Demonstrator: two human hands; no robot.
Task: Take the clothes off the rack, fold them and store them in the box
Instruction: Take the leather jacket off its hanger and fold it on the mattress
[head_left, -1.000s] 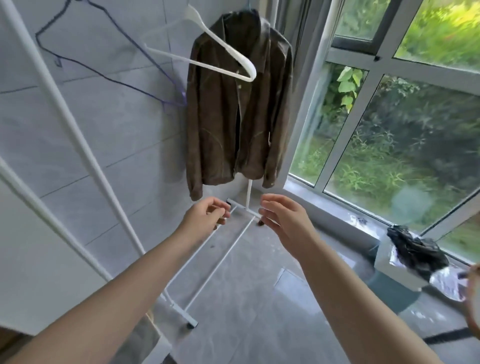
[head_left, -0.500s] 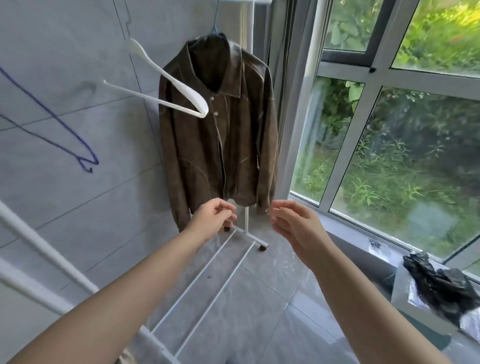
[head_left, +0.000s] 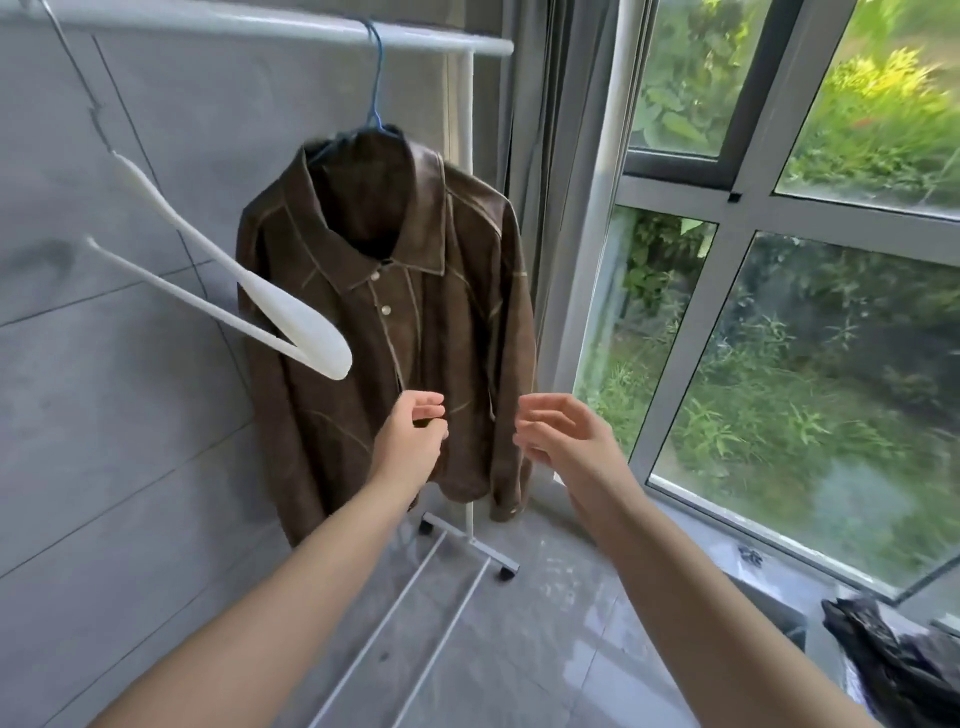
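A brown buttoned jacket (head_left: 363, 322) hangs on a blue hanger (head_left: 375, 88) from the white rack's top bar (head_left: 260, 23). My left hand (head_left: 413, 441) is raised in front of the jacket's lower front, fingers loosely curled and holding nothing; I cannot tell whether it touches the cloth. My right hand (head_left: 563, 436) is raised beside the jacket's right sleeve, fingers relaxed and apart, with nothing in it. No box is in view.
An empty white hanger (head_left: 234, 291) hangs from the rack to the left of the jacket. The rack's wheeled base (head_left: 467, 540) stands on the grey tiled floor. A large window (head_left: 779, 312) is on the right; a black bundle (head_left: 893, 660) lies at the lower right.
The view has tilted up, so the rack's top bar now shows. Both hands have risen from near the jacket's hem to its lower front.
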